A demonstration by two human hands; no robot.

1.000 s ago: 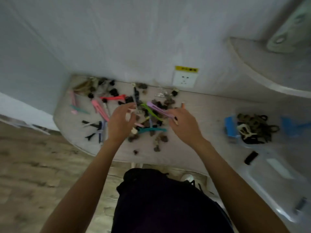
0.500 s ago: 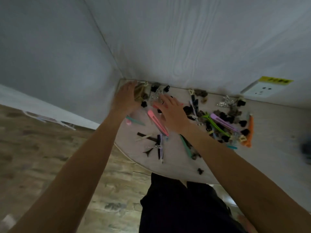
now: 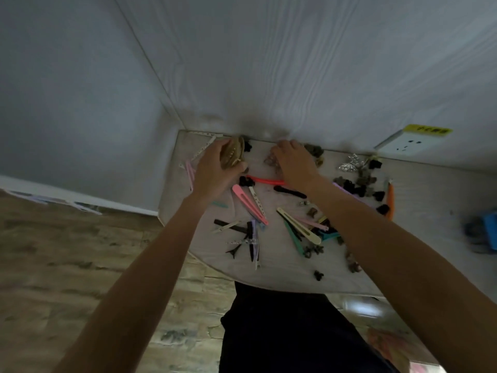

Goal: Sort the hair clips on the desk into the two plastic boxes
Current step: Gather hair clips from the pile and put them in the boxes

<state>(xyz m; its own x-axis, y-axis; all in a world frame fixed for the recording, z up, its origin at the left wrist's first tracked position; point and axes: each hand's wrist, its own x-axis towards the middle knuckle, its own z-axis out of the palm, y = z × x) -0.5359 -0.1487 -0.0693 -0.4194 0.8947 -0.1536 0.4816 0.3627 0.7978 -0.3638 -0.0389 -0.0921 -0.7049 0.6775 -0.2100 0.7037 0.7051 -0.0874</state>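
Many hair clips lie scattered on the pale desk [image 3: 271,275]. My left hand [image 3: 215,170] grips a large tan claw clip [image 3: 233,154] at the desk's far left corner. My right hand [image 3: 294,161] reaches down over a pale translucent clip [image 3: 271,160] near the wall; whether its fingers hold the clip I cannot tell. Between my arms lie a red clip [image 3: 265,181], a pink duckbill clip [image 3: 248,202], a cream one [image 3: 298,225] and a teal one [image 3: 293,238]. A blurred blue-handled plastic box [image 3: 484,232] sits at the right edge.
Small dark claw clips [image 3: 360,184] and an orange clip [image 3: 390,200] lie right of my right arm. A silver clip [image 3: 351,164] sits near the wall socket [image 3: 406,145]. The desk's curved front edge drops to a wooden floor [image 3: 67,265].
The view has swung left, so the boxes have left the picture. Both hands moved from the middle pile to the far left corner, and my left hand has closed round the tan claw clip.
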